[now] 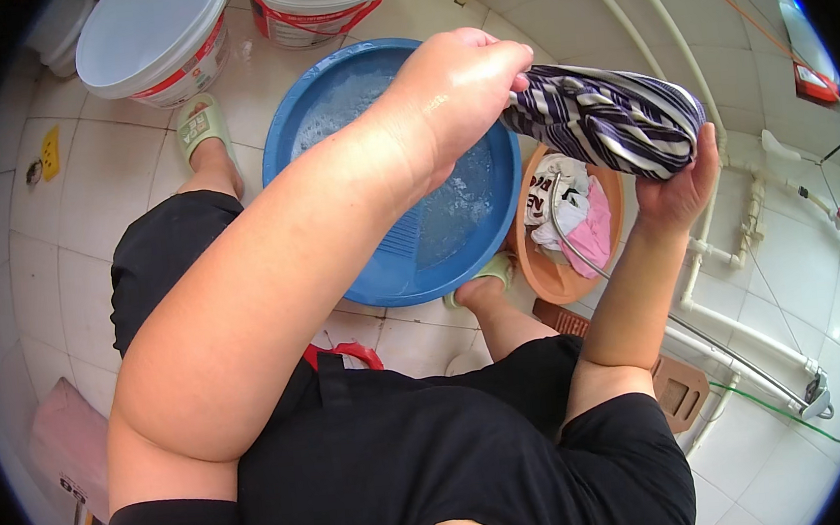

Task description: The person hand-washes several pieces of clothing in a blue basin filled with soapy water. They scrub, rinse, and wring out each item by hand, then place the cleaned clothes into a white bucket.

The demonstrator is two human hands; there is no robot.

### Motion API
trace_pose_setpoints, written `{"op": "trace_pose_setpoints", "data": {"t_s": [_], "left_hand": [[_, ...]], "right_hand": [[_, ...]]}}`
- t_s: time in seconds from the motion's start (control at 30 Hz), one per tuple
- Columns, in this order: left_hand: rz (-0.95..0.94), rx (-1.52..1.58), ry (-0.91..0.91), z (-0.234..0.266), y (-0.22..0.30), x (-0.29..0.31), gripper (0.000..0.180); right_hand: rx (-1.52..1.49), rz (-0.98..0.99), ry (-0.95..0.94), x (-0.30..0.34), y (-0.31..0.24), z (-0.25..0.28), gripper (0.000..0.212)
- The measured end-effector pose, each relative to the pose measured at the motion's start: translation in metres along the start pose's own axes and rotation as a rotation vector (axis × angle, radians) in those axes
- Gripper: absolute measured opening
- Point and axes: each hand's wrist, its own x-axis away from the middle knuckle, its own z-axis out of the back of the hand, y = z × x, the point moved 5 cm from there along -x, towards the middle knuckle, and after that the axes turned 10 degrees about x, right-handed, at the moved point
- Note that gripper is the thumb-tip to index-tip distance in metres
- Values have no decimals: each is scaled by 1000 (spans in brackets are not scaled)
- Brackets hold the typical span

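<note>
A bunched piece of striped fabric [606, 115], dark navy and white, is stretched between my two hands above the right side. My left hand [465, 76] reaches across and closes in a pinch on its left end. At the lower right end, my right hand [680, 183] grips it, the thumb showing at the side and the other fingers hidden behind the cloth. Partly behind my left forearm is a round blue basin [509, 196] of sudsy water, with a ribbed washboard [395, 259] at its near side.
An orange-tan tub [550, 282] with white and pink clothes [590, 229] stands right of the basin, a bent metal tube across it. White buckets [151, 47] with red bands are at the back. Pipes [751, 335] run along the right wall. My green slippers [202, 122] flank the basin.
</note>
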Motion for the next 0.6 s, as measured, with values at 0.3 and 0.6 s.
{"op": "trace_pose_setpoints", "data": {"t_s": [0.3,0.6], "left_hand": [[1,157,82,9,2,-3,24],[112,195,86,0,-21,-10,25]], "right_hand": [[574,-412,331,2,176,95,28],[1741,-431,-41,51,300,102,49]]}}
